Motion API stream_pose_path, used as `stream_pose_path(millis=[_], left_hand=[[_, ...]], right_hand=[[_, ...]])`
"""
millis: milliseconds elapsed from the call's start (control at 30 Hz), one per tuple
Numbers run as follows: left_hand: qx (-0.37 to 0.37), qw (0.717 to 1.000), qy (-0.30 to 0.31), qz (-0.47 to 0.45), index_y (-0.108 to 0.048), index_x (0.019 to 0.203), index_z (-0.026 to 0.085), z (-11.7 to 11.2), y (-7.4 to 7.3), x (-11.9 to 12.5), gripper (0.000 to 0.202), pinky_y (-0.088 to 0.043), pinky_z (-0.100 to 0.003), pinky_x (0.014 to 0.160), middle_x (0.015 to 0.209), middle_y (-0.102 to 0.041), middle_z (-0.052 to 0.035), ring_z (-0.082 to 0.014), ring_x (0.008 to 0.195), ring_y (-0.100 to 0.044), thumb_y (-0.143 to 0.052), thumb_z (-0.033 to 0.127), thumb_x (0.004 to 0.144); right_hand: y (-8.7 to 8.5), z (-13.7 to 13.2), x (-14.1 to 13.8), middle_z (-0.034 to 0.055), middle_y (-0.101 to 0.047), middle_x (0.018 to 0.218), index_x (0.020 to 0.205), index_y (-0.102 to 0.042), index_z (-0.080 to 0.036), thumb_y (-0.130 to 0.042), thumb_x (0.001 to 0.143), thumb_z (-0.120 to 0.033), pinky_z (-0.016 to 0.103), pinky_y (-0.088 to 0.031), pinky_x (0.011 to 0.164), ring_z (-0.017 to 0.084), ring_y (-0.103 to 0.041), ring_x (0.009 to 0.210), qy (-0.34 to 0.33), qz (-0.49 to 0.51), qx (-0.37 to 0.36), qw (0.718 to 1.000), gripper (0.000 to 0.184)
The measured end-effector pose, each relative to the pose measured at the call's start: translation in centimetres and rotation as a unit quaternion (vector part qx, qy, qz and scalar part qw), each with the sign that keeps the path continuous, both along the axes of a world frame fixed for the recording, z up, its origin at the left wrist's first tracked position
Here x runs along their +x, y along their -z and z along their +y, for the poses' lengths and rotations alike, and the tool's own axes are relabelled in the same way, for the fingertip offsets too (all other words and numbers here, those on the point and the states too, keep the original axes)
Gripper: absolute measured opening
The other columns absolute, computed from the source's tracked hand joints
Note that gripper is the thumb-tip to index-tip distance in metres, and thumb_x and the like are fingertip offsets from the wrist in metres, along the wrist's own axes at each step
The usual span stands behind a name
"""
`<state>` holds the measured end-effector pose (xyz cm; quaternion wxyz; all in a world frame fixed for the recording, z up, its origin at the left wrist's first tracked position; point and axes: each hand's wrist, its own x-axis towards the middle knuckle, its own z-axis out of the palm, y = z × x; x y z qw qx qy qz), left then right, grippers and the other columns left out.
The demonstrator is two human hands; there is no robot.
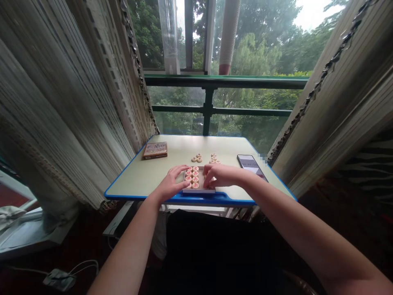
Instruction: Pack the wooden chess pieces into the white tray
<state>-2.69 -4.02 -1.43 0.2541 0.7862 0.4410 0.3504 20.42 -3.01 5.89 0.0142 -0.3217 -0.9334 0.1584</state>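
Note:
A shallow tray (196, 189) of round wooden chess pieces (192, 177) with red marks lies at the near edge of a small blue-rimmed table (138, 176). My left hand (172, 183) rests on the tray's left side, fingers stretched out to its far corner. My right hand (219, 175) is bent over the tray's right half, fingertips curled down among the pieces; what they pinch is hidden. Two small heaps of loose pieces (197, 158) (214, 158) lie just beyond the tray.
A flat box lid (155, 150) sits at the table's far left. A dark phone (250, 163) lies at the right. Curtains hang close on both sides, and a green railing (215, 82) and window stand behind the table.

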Motion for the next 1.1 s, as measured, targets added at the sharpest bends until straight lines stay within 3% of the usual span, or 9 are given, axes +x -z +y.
stream_pose_path(millis=[167, 467, 967, 1100], left_hand=[[0.004, 1.000, -0.013, 0.000, -0.055, 0.123, 0.020, -0.2, 0.0, 0.0, 0.053, -0.027, -0.043, 0.109, 0.134, -0.048, -0.0098, -0.0264, 0.129, -0.037, -0.062, 0.036, 0.073], [-0.011, 1.000, -0.006, -0.021, -0.055, 0.122, 0.020, -0.3, -0.2, 0.2, 0.052, -0.031, -0.042, 0.107, 0.134, -0.048, -0.0104, -0.0251, 0.129, -0.037, -0.060, 0.041, 0.075], [-0.005, 1.000, -0.020, -0.001, -0.056, 0.121, 0.022, -0.1, -0.1, 0.2, 0.050, -0.028, -0.041, 0.109, 0.133, -0.049, -0.0095, -0.0245, 0.128, -0.040, -0.058, 0.046, 0.077], [-0.007, 1.000, -0.018, 0.002, -0.055, 0.122, 0.021, -0.1, -0.2, 0.2, 0.051, -0.027, -0.041, 0.109, 0.132, -0.050, -0.0099, -0.0243, 0.127, -0.040, -0.057, 0.046, 0.078]], right_hand=[[-0.3, 0.2, -1.0, 0.0044, -0.058, 0.087, 0.095, -0.074, -0.025, -0.065, 0.070, -0.010, 0.022, -0.039, 0.067, 0.015, -0.050, 0.081, -0.026, -0.081, 0.017, 0.996, 0.031], [-0.7, 0.4, -1.4, 0.0062, -0.062, 0.089, 0.087, -0.076, -0.024, -0.063, 0.071, -0.012, 0.024, -0.034, 0.062, 0.019, -0.046, 0.086, -0.022, -0.119, 0.027, 0.992, 0.023], [-0.2, 1.1, -1.9, 0.0064, -0.063, 0.089, 0.085, -0.075, -0.022, -0.062, 0.076, -0.018, 0.024, -0.036, 0.071, 0.018, -0.049, 0.085, -0.027, -0.083, 0.032, 0.996, 0.015], [-0.4, 0.7, -1.7, 0.0047, -0.063, 0.084, 0.082, -0.075, -0.020, -0.065, 0.071, -0.014, 0.025, -0.035, 0.075, 0.015, -0.050, 0.079, -0.034, -0.074, 0.016, 0.997, 0.016]])
